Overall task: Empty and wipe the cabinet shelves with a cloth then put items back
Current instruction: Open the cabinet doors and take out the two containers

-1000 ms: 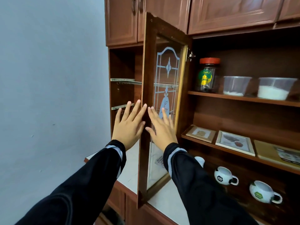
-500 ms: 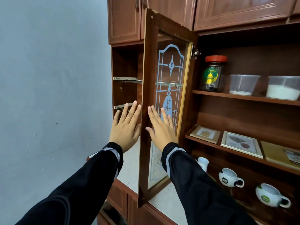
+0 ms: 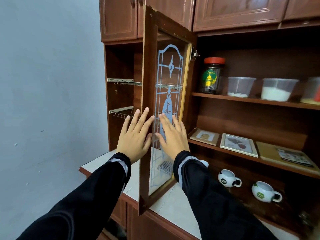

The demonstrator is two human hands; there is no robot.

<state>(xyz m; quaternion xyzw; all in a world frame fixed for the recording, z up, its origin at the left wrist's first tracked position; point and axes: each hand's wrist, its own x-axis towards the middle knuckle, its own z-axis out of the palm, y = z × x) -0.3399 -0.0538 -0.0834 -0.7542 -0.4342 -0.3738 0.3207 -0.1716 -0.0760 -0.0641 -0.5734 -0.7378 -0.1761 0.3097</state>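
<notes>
Presently, change: both hands stay flat and spread as in the prior frames, one on each side of the door's leading edge. The view sits closer, and part of a third tub has come in at far right.
Left hand (image 3: pixel 134 137): fingers straight and apart, holding nothing, raised at the outer side of the open cabinet door (image 3: pixel 149 66). The index finger overlaps the wooden frame; contact cannot be told.
Right hand (image 3: pixel 173 135): fingers straight, empty, in front of the etched glass pane (image 3: pixel 170 75).
Upper shelf (image 3: pixel 251 100): a red-lidded jar (image 3: pixel 212 75) and two clear tubs (image 3: pixel 240 87) with white contents.
Middle shelf (image 3: pixel 242 156): framed pictures (image 3: pixel 238 147) lying flat.
Below: two football-patterned mugs (image 3: pixel 227 178), upright and apart.
Obstruction: the door stands nearly edge-on between the hands, screening part of the left compartment and its wire racks (image 3: pixel 121 112).
Table (image 3: pixel 97 163): tiled top beneath the door.
Wall (image 3: pixel 52 101): plain, at left.
</notes>
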